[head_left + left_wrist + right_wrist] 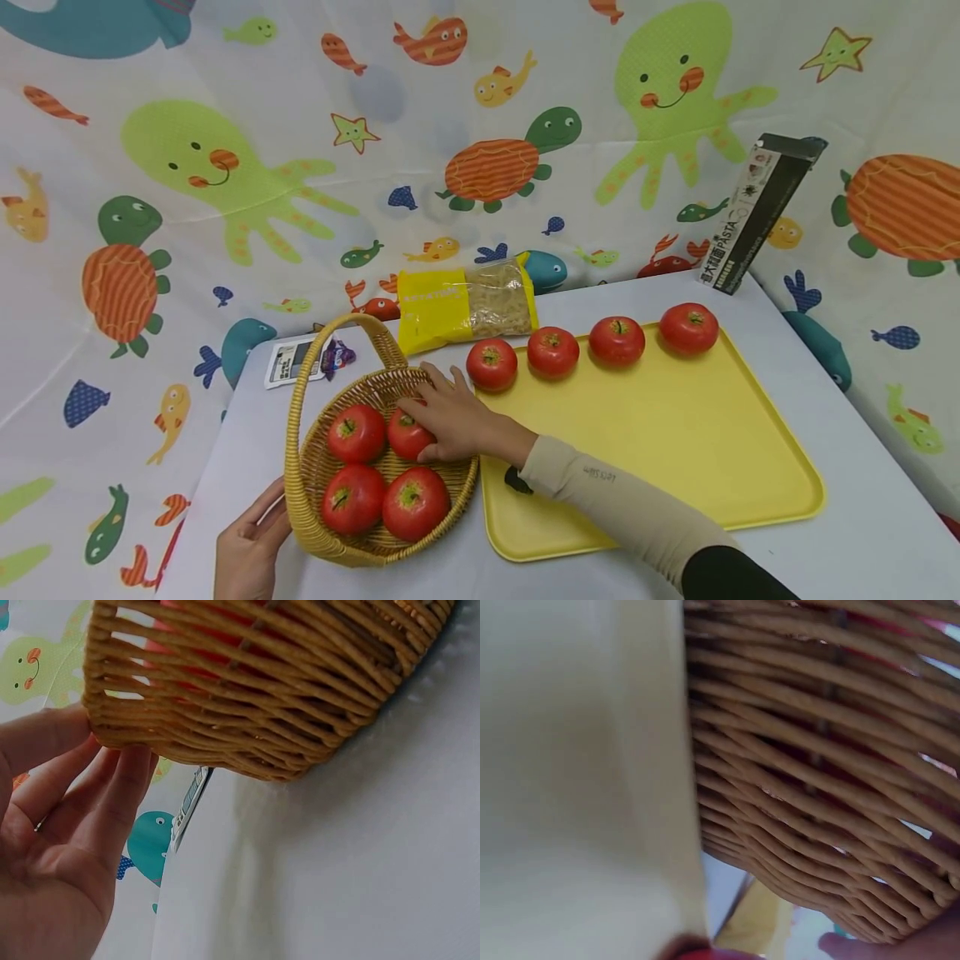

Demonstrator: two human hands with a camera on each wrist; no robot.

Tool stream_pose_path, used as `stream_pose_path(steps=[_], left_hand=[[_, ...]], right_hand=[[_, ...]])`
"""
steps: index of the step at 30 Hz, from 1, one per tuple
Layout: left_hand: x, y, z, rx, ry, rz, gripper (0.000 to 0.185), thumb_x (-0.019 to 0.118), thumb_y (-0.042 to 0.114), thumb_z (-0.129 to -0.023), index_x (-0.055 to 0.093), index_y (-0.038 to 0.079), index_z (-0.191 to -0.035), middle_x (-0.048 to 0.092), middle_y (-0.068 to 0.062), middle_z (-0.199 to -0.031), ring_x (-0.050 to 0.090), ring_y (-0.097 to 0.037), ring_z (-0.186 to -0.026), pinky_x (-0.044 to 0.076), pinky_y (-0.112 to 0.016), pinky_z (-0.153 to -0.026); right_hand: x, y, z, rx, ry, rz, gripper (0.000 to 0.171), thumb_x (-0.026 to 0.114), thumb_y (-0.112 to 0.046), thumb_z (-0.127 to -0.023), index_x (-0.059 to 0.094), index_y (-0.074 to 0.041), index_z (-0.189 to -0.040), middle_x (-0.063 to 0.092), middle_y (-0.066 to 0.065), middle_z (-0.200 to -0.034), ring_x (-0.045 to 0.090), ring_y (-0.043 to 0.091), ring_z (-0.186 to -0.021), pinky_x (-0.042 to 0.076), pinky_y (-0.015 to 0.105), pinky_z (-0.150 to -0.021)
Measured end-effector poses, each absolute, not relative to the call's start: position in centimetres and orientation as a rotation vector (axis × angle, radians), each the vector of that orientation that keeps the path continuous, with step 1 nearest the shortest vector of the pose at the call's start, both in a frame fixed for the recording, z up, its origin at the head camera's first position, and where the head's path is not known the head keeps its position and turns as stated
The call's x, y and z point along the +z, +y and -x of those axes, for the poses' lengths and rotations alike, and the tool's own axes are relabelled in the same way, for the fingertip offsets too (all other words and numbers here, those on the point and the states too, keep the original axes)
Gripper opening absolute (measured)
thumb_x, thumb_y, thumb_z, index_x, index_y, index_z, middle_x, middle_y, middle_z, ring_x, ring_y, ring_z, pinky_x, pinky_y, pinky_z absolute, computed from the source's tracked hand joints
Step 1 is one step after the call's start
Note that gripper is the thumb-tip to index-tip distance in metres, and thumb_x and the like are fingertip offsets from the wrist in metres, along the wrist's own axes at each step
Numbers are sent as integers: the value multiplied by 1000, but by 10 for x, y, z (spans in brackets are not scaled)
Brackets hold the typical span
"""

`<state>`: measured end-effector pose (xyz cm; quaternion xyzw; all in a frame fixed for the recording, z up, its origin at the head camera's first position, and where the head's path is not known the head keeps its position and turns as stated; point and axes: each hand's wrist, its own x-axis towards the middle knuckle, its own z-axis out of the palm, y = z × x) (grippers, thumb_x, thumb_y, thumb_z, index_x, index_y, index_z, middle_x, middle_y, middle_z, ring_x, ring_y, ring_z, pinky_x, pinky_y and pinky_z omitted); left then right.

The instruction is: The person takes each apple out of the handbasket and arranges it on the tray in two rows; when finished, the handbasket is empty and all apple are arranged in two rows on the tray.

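A wicker basket (390, 379) with a tall handle holds several red tomatoes (416, 502) in the head view. My left hand (255, 537) is at the basket's left side. In the left wrist view, the thumb and fingers of that hand pinch the basket's woven edge. Over the basket's right rim reaches my right hand (453, 417), its fingers spread, with thumb and a finger touching the back right tomato (407, 436), which it partly covers. Only one finger (855, 946) shows beside the weave in the right wrist view; the rest is hidden.
Right of the basket lies a yellow tray (645, 425), with a row of several tomatoes (617, 342) along its far edge. Behind stand a yellow pasta bag (435, 308) and a tall black-and-white pasta box (757, 217). A white packet (288, 364) and purple wrapper (339, 357) lie behind the handle.
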<state>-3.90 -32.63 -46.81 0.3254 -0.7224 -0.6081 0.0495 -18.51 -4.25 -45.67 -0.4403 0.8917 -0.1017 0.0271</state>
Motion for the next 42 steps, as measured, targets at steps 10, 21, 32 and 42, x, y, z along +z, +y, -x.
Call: stream_pose_path(steps=[10,21,32,42], left_hand=[[-468,-326,39,-1891,-2151,-984,55,81,0,-85,66,16,-135,68,27,-101,66,9,-94,58,-16,-82],[-470,-328,36,-1894,-2211,-954,64,82,7,-87,56,6,-145,66,26,-107,65,11,-97,57,-15,-84],[-469,-331,37,-1949,-2142,-904,55,82,0,-85,66,12,-136,69,24,-107,67,8,-98,58,-17,-83],[-469,-330,39,-1973,-2108,-897,52,79,-4,-86,67,9,-135,70,23,-105,68,6,-97,58,-17,-81]], right_hand=[[-461,-39,183,-428,2781,1328,81,77,-55,-86,46,-23,-153,56,0,-146,12,33,-155,19,59,-123],[-448,-14,177,-1277,2534,1050,79,85,-32,-85,45,-18,-151,46,6,-153,12,35,-155,23,62,-121],[-426,29,168,-1728,2470,856,78,88,-14,-80,49,-15,-147,46,8,-144,53,27,-125,54,49,-98],[-431,67,159,-1744,2607,699,81,89,-12,-77,51,-15,-149,48,9,-149,49,31,-133,53,54,-101]])
